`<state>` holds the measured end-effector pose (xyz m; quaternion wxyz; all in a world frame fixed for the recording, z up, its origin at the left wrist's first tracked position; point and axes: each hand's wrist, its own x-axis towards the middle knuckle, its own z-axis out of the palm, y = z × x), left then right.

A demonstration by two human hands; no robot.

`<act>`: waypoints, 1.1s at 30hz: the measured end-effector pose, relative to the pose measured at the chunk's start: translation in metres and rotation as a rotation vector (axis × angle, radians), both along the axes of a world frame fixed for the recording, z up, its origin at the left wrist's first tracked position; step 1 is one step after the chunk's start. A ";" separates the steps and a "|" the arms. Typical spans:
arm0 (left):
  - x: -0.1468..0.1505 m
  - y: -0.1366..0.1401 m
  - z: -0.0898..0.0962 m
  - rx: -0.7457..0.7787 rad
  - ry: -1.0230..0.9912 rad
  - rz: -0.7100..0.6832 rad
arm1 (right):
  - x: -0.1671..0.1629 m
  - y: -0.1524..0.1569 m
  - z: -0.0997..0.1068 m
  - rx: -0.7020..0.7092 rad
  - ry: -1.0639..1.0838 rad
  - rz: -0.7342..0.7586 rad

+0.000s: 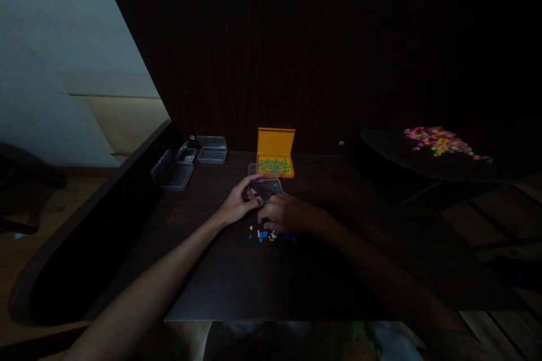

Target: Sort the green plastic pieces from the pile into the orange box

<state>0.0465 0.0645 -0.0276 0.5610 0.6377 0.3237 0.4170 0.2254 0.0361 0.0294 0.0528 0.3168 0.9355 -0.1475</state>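
Note:
My left hand (243, 201) grips the left side of a small clear plastic box (272, 187), its lid raised at the back. Something pale or reddish shows inside near my left fingers, too dim to make out. My right hand (277, 212) is at the box's front right corner, fingers curled together; whatever is between the fingertips is hidden. Just below it lie small blue and pale yellow pieces (263, 234), scattered on the dark tabletop. Directly behind the clear box stands an open orange box (275, 141) with many small green pieces (275, 166) in its base.
At the back left are two open clear boxes, one nearer (178, 176) and one farther (212, 153), with a smaller clear item (186, 153) between them. A raised board edges the table (203, 287) on the left. Pink and yellow pieces (442, 141) are heaped on a dark surface at right.

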 end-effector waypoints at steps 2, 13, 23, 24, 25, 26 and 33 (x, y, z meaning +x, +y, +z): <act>0.000 0.000 -0.001 0.000 0.002 0.010 | 0.000 0.000 0.001 0.013 -0.017 -0.016; -0.001 -0.001 0.001 0.000 0.020 -0.006 | 0.004 0.001 -0.006 0.049 -0.028 -0.051; -0.001 -0.001 0.002 -0.017 0.018 -0.013 | -0.002 -0.007 -0.002 0.077 -0.072 -0.105; -0.001 -0.001 0.002 -0.013 0.015 -0.013 | -0.003 -0.008 -0.001 0.076 -0.084 -0.111; -0.001 -0.001 0.002 -0.012 0.010 -0.012 | -0.004 -0.009 0.000 0.076 -0.091 -0.113; -0.001 -0.002 0.003 -0.013 0.006 -0.014 | -0.004 -0.009 0.000 0.079 -0.091 -0.112; -0.001 -0.002 0.002 -0.016 0.015 -0.007 | -0.005 -0.007 -0.003 0.109 -0.051 -0.069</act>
